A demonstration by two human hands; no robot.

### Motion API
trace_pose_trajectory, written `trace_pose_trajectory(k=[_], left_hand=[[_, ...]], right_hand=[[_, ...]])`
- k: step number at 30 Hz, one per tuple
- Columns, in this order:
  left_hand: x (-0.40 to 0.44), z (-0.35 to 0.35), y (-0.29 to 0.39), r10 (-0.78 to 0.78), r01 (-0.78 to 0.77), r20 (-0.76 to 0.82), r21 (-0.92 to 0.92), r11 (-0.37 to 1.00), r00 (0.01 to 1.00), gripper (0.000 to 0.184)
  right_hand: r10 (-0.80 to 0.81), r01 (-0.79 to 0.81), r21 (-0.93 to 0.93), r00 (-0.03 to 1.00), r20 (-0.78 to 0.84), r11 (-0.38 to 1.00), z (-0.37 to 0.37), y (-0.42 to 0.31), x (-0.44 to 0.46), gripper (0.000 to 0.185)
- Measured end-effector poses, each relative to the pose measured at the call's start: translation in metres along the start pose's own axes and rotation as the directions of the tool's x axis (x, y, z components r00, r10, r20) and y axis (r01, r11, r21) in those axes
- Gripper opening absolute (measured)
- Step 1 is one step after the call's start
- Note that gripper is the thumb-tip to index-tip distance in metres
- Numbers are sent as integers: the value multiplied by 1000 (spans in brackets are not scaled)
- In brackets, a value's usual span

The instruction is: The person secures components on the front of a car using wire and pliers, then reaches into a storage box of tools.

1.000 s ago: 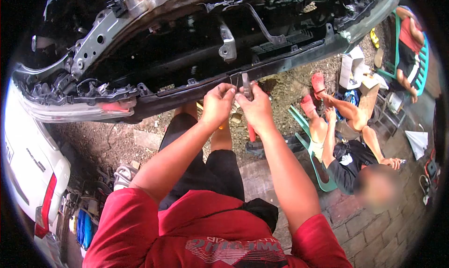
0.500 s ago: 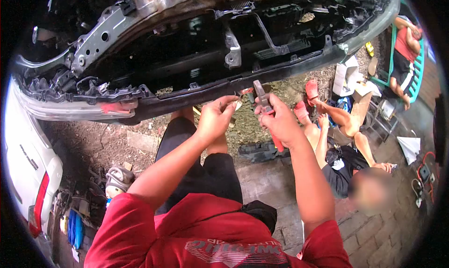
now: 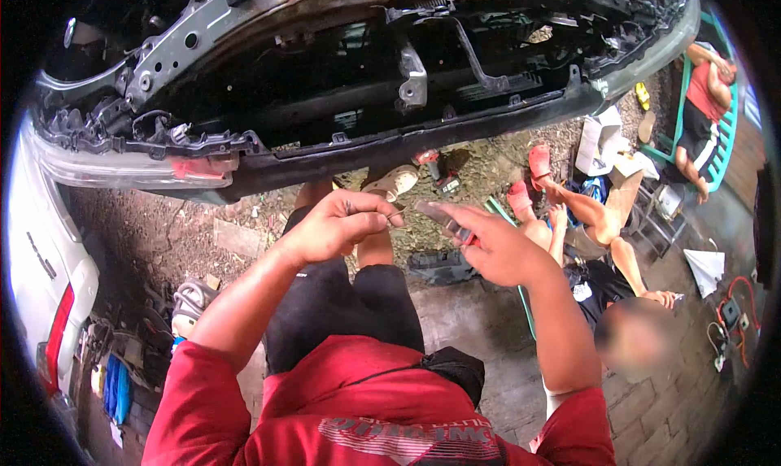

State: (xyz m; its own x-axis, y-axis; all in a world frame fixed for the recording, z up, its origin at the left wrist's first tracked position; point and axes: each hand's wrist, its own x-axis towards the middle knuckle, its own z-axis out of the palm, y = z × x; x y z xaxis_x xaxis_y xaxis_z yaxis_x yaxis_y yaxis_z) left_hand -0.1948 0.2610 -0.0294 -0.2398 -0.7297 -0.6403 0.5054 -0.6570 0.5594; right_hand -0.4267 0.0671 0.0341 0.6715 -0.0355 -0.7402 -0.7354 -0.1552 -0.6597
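Observation:
My left hand [image 3: 346,226] is closed in a pinch, with a small thin piece [image 3: 397,215], perhaps wire, showing at the fingertips. My right hand [image 3: 504,246] grips a pair of pliers [image 3: 440,215]; the metal jaws point toward my left hand, and a bit of red handle shows at the fingers. A short gap lies between the jaws and the small piece. Both hands are in front of the lower edge of a dark car bumper [image 3: 342,157], apart from it. Most of the pliers' handles are hidden by my right hand.
A cordless drill [image 3: 435,169] lies on the ground below the bumper. At the right a co-worker [image 3: 598,275] sits low, and another person [image 3: 706,96] rests on a green bench [image 3: 726,137]. A white car [image 3: 53,263] stands at the left. A black plastic part [image 3: 447,267] lies on the ground.
My left hand has moved left and down. My right hand has turned, so the pliers now point left toward the left hand instead of up. The view has shifted slightly.

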Motion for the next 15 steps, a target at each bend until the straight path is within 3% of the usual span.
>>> trace_pose_trajectory(k=[3, 6, 11, 15], left_hand=[[-6, 4, -5, -37, 41, 21, -226, 973, 999, 25], [-7, 14, -12, -23, 32, 33, -313, 949, 999, 26], [-4, 33, -23, 3, 3, 16, -368, 930, 1000, 28], [-5, 47, -27, 10, -17, -26, -296, 955, 1000, 26]], right_hand=[[-33, 31, 85, 999, 17, 996, 8, -15, -4, 67], [-46, 50, 104, 998, -39, 993, 20, -19, -9, 64], [37, -23, 195, 997, -66, 980, 33, -12, -18, 64], [102, -68, 170, 974, -201, 983, 50, -8, -21, 57]])
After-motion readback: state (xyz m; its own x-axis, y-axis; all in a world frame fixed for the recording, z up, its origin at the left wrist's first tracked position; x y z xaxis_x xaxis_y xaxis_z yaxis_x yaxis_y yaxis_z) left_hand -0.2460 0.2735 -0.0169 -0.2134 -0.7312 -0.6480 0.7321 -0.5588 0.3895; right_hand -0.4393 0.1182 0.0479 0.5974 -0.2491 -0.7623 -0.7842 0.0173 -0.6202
